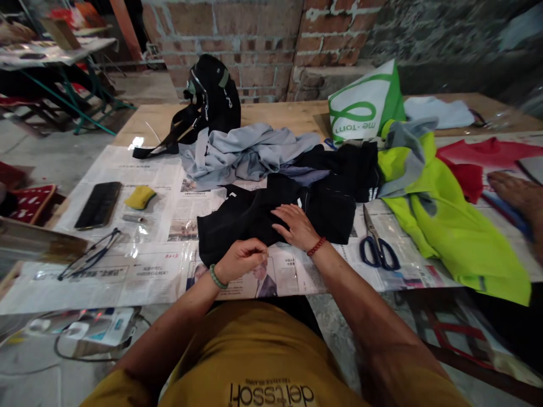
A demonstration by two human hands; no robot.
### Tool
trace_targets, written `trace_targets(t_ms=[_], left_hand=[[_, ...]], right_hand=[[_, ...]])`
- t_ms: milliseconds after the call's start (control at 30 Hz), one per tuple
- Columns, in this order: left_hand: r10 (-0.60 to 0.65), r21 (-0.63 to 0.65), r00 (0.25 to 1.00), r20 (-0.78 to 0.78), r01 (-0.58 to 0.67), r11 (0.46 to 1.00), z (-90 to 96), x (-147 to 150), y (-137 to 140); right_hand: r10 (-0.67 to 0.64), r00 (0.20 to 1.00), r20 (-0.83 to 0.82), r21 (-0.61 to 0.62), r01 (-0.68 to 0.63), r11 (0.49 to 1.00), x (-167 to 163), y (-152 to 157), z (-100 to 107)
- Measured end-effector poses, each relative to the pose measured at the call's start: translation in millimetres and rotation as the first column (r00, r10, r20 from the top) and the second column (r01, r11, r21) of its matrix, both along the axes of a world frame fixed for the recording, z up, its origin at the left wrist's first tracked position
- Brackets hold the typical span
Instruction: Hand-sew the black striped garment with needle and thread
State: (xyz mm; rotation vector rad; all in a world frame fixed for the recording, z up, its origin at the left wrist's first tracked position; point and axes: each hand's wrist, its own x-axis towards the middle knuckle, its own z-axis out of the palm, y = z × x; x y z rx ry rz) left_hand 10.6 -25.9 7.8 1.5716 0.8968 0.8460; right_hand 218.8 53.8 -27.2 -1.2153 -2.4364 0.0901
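Note:
Black cloth, which looks like a garment, lies spread at the front of the table. On it rests my right hand, palm down with the fingers stretched out and holding nothing. My left hand is at the cloth's near edge, its fingers curled and pressed to the thumb; anything in that pinch is hidden or too small to make out. To the right of the cloth lie dark-handled scissors, blades pointing away from me.
Newspaper covers the table. Left are a phone, a yellow sponge-like pad and glasses. Behind lie grey cloth, a black bag and a green-white bag. Right are a neon-yellow garment and another person's hand.

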Motion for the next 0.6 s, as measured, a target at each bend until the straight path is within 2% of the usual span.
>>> trace_targets(t_ms=[33,100,200,300,600], left_hand=[[-0.037,0.094,0.994,-0.103,0.047,0.995,-0.6,-2,0],[-0.077,0.266,0.950,-0.302,0.161,0.950,-2.6,-10,-1],[-0.026,0.393,0.873,-0.487,0.246,0.886,-5.7,-27,-5],[0.047,0.399,0.838,-0.543,0.208,0.893,-5.4,-48,-9],[0.187,0.286,0.745,-0.640,0.004,0.958,3.0,-108,-31]], right_hand=[[0.024,0.999,0.040,-0.022,-0.023,1.000,1,-2,1],[0.069,0.989,0.132,-0.050,-0.063,0.997,4,-6,3],[0.124,0.965,0.230,-0.067,-0.112,0.991,8,-12,5],[0.143,0.951,0.274,-0.070,-0.128,0.989,9,-14,5],[0.124,0.947,0.298,-0.054,-0.113,0.992,7,-15,5]])
